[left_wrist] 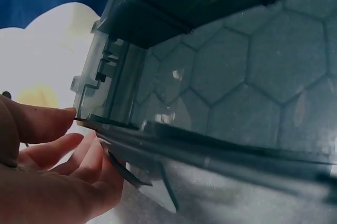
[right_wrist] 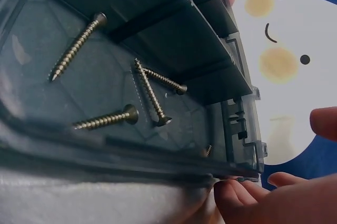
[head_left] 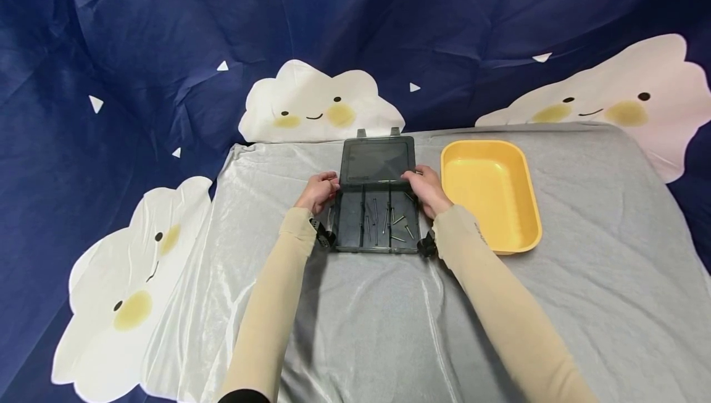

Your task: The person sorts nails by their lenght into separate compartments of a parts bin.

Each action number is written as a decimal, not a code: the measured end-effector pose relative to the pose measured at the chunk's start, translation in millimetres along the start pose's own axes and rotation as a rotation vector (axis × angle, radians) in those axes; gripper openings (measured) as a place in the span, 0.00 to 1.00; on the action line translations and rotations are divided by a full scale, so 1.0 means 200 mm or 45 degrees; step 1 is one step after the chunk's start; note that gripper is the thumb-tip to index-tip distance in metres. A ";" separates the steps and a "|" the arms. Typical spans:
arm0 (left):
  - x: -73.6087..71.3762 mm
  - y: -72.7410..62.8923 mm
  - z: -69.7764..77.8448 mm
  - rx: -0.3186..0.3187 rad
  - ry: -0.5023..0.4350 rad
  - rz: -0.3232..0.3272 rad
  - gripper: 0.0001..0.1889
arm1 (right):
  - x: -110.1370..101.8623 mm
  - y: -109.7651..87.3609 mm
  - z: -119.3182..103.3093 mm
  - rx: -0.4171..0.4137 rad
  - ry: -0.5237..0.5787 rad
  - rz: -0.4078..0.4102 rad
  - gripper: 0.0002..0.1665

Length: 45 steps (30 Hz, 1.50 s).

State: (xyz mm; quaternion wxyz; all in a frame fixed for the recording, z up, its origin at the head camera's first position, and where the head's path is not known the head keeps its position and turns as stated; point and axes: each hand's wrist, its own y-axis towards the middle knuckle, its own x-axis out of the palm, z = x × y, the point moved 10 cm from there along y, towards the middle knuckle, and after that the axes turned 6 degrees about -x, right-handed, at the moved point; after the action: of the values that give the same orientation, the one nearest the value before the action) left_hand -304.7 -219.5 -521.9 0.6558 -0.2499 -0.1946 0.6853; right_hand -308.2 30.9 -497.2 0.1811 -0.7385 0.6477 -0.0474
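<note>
A dark translucent compartment box (head_left: pixel 349 224) lies on the grey cloth with its lid (head_left: pixel 378 159) laid back, away from me. Dividers split it into three lengthwise sections. Several screws (right_wrist: pixel 152 95) lie loose in the right section, and several long thin fasteners (head_left: pixel 375 218) in the middle one; the left section shows bare hexagon-patterned floor. My left hand (head_left: pixel 319 192) pinches the box's left wall near the hinge, thumb on the rim and fingers outside. At the opposite side, my right hand (head_left: pixel 426 191) holds the right wall near the hinge, fingers curled against its outside.
A yellow rectangular tub (head_left: pixel 491 199) stands right of the box, close to my right hand and forearm. Grey cloth (head_left: pixel 378 323) covers the table. Behind it hangs a dark blue curtain (head_left: pixel 333 14) with smiling clouds.
</note>
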 end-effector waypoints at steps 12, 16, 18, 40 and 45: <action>0.00 -0.01 0.04 0.076 0.009 0.038 0.34 | -0.01 -0.01 -0.02 -0.038 0.071 0.016 0.40; 0.01 -0.01 0.06 0.135 0.059 0.057 0.35 | -0.02 -0.01 -0.03 -0.059 0.079 0.005 0.41; 0.01 -0.02 0.08 0.163 0.087 0.066 0.35 | -0.02 -0.01 -0.04 -0.064 0.078 0.000 0.42; 0.01 -0.14 0.27 0.414 0.214 0.173 0.29 | -0.04 -0.03 -0.14 -0.172 0.037 -0.038 0.44; 0.02 -0.19 0.32 0.448 0.219 0.136 0.31 | -0.07 -0.03 -0.17 -0.197 0.012 -0.008 0.41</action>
State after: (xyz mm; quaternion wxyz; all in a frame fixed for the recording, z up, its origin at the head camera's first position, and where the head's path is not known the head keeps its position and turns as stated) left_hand -312.8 -208.3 -447.9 0.6664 -0.1990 -0.0017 0.7186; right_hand -315.4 38.7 -461.6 0.1204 -0.7521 0.6480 -0.0012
